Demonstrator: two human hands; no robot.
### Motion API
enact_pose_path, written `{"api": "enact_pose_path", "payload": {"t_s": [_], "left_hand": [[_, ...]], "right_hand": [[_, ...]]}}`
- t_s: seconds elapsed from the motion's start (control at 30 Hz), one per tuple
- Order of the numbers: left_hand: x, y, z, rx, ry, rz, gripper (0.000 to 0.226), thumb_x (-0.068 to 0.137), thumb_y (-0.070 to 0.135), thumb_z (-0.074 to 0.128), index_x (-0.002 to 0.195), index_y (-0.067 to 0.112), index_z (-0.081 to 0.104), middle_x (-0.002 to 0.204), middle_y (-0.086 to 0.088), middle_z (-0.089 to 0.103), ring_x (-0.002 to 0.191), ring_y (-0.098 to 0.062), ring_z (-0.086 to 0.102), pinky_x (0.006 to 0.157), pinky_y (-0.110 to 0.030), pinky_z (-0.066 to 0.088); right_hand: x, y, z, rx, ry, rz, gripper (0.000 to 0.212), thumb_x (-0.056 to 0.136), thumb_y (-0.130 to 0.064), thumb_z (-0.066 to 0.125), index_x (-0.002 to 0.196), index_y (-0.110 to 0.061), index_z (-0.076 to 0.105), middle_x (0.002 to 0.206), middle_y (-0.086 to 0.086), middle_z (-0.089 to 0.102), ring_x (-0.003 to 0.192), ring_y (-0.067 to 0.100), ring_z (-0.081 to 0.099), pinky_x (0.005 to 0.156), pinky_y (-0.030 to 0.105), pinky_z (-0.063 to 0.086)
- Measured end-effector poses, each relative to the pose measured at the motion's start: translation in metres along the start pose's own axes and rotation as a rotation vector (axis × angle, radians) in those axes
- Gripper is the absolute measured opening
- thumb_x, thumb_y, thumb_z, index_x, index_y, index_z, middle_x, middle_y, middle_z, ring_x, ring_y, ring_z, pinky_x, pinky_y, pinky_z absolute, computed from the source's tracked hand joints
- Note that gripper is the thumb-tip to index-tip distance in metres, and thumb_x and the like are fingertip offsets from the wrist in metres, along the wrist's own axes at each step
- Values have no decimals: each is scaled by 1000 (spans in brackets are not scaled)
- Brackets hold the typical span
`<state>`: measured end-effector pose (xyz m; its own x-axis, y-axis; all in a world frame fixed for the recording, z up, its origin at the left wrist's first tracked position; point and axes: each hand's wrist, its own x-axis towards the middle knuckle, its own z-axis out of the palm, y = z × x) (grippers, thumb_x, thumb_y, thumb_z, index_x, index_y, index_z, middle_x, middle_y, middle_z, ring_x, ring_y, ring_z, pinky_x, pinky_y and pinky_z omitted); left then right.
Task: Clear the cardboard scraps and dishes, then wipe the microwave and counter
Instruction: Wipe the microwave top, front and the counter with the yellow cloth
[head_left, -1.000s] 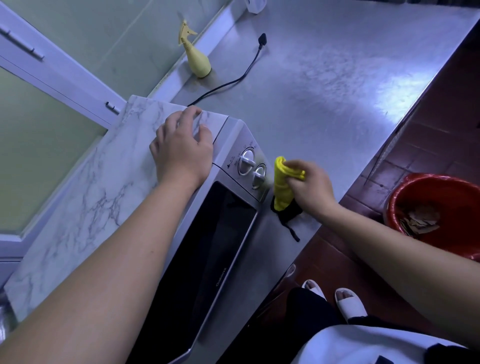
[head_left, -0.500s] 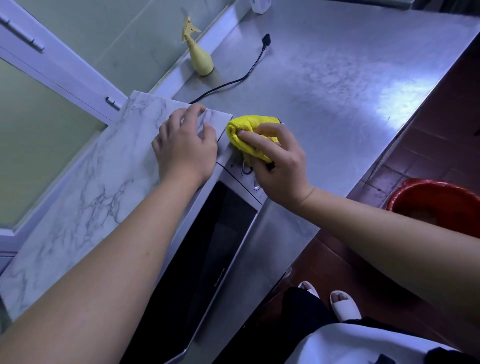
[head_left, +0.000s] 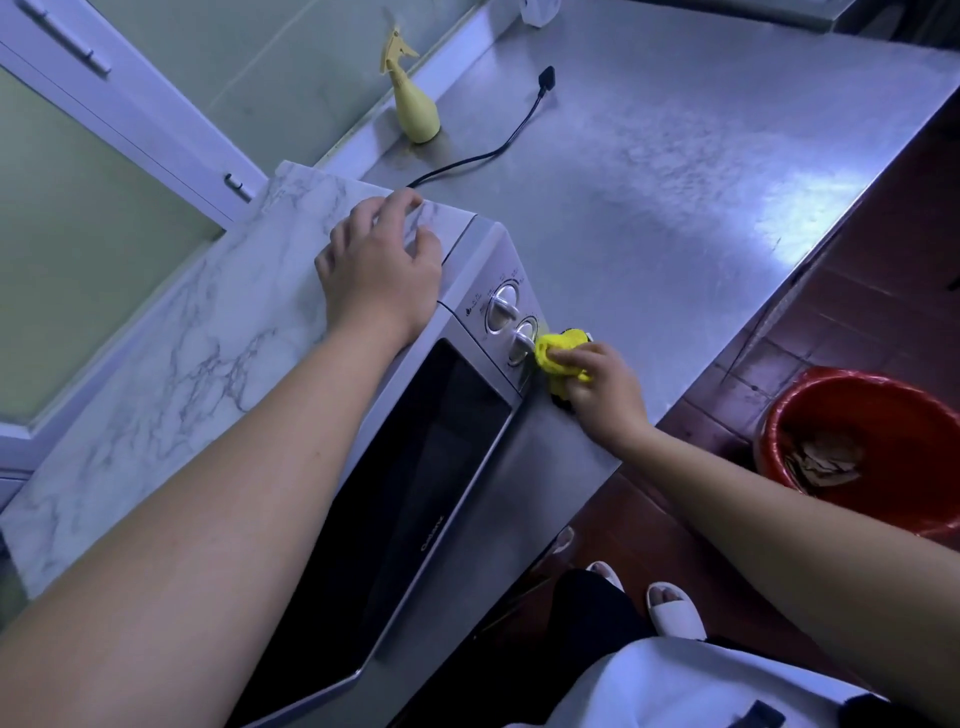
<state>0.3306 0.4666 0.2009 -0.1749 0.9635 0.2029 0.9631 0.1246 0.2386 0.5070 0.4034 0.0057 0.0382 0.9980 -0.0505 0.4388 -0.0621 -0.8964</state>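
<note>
A silver microwave (head_left: 462, 395) with a marble-patterned top stands on the steel counter (head_left: 675, 197). My left hand (head_left: 379, 265) rests on the microwave's top near its right front corner, fingers relaxed. My right hand (head_left: 602, 395) grips a bunched yellow cloth (head_left: 558, 353) and presses it against the microwave's right side, just beside the lower of the two control knobs (head_left: 522, 332). Cardboard scraps (head_left: 821, 460) lie in a red bucket (head_left: 878, 410) on the floor to the right.
A yellow spray bottle (head_left: 413, 104) stands at the back of the counter by the wall. The microwave's black cord and plug (head_left: 524, 119) trail across the counter behind it. My feet in white slippers (head_left: 670, 608) stand on the dark red tiles below the counter edge.
My right hand has carried the cloth from the top right corner of the microwave down to its right side by the knobs. My left hand stays on top.
</note>
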Motion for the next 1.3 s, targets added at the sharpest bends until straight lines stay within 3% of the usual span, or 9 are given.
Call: {"api": "enact_pose_path", "payload": {"t_s": [0.1, 0.27, 0.37, 0.47, 0.6, 0.83, 0.93, 1.1, 1.3], "left_hand": [[0, 0, 1, 5, 4, 1, 37, 98, 43, 40, 133, 38, 52, 144, 6, 47, 134, -21, 38, 109, -39, 24], [1, 0, 1, 17, 5, 16, 37, 97, 41, 39, 131, 38, 52, 143, 6, 48, 132, -23, 39, 107, -40, 26], [1, 0, 0, 24, -1, 10, 38, 98, 40, 40, 134, 38, 51, 145, 6, 46, 135, -22, 37, 109, -39, 25], [1, 1, 0, 28, 0, 9, 38, 98, 39, 40, 135, 38, 50, 146, 6, 45, 135, -22, 37, 110, -39, 24], [1, 0, 1, 27, 7, 9, 39, 97, 38, 39, 134, 37, 51, 146, 7, 45, 134, -21, 37, 109, -38, 24], [1, 2, 1, 45, 24, 13, 39, 96, 38, 40, 134, 36, 51, 145, 5, 46, 133, -23, 39, 108, -38, 26], [0, 2, 1, 54, 24, 9, 38, 95, 39, 39, 131, 37, 52, 144, 6, 47, 132, -23, 40, 108, -39, 27], [0, 4, 0, 61, 24, 10, 38, 95, 40, 39, 130, 36, 53, 142, 5, 49, 129, -24, 42, 105, -38, 28], [-2, 5, -2, 62, 16, -1, 37, 96, 39, 40, 130, 34, 54, 142, 3, 50, 130, -26, 42, 105, -38, 29]], "right_hand": [[5, -24, -34, 86, 117, -20, 35, 89, -2, 61, 118, -19, 74, 107, 5, 62, 106, 26, 60, 82, 18, 36], [13, -108, -68, 210, 212, -448, 37, 85, -6, 58, 116, -19, 74, 104, -5, 58, 90, 4, 56, 77, 13, 44], [22, -135, -59, 148, 299, -580, 38, 84, -2, 58, 118, -11, 74, 109, 11, 64, 94, 20, 64, 76, 29, 50], [20, -126, -41, 74, 372, -648, 34, 88, -2, 56, 116, -5, 74, 109, 23, 65, 94, 36, 66, 74, 31, 48], [17, -84, -21, 110, 360, -576, 39, 83, 10, 57, 116, -3, 73, 110, 25, 63, 96, 38, 64, 79, 33, 50], [6, 7, 10, -18, 55, -264, 36, 88, 7, 63, 120, -8, 73, 118, 23, 63, 102, 43, 64, 85, 41, 51], [1, 21, 16, -103, -12, -250, 34, 91, 3, 62, 121, -9, 72, 120, 24, 61, 104, 46, 60, 86, 49, 52], [-13, 7, 23, -223, -49, -195, 36, 88, -7, 60, 121, -14, 72, 110, 20, 58, 99, 44, 56, 76, 43, 51], [-26, -5, 3, -371, -489, -323, 36, 90, -13, 62, 118, -32, 74, 118, 1, 62, 113, 29, 55, 83, 36, 49]]}}
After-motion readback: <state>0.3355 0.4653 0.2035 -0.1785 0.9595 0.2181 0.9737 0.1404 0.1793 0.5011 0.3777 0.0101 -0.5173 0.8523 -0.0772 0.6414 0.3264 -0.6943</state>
